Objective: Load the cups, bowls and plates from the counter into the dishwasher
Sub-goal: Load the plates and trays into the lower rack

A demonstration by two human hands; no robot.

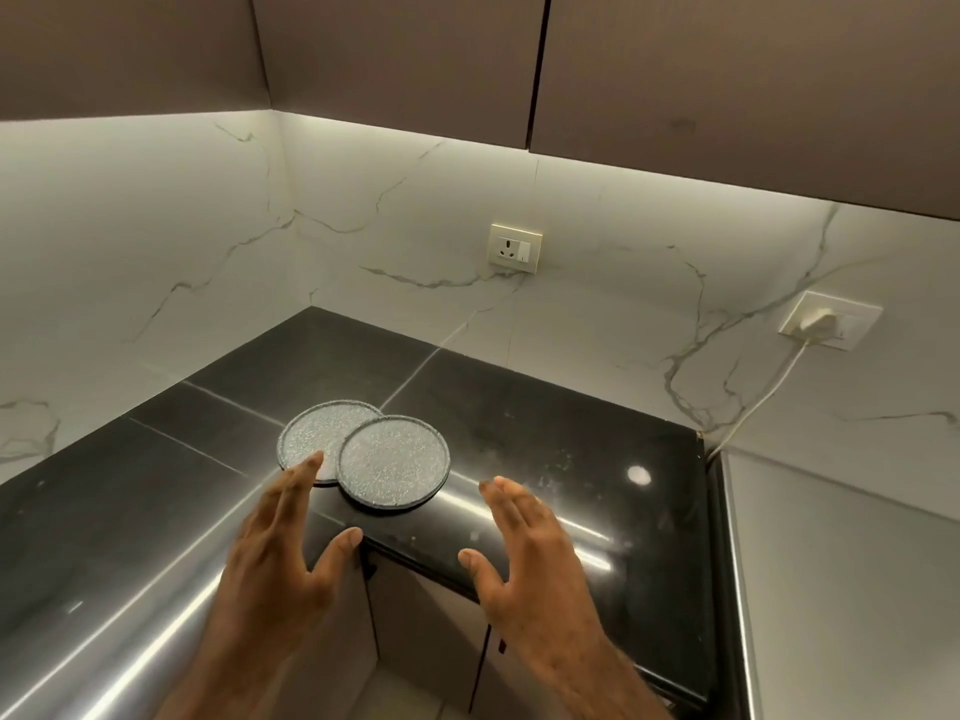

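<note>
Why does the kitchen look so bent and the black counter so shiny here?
Head view: the wide-angle lens bows the cabinets and walls; the strip light under them streaks white glare across the counter, plus a round hotspot near its right end; the front plate and back plate look sharp.

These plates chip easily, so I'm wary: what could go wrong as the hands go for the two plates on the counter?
1. The near plate overlaps the far plate and seems to rest on its rim. Lifting the far one first could tip or scrape the near one.
2. The near plate lies close to the edge of the counter. A nudge from the left hand or right hand, both open, might slide it off the glossy surface.
</note>
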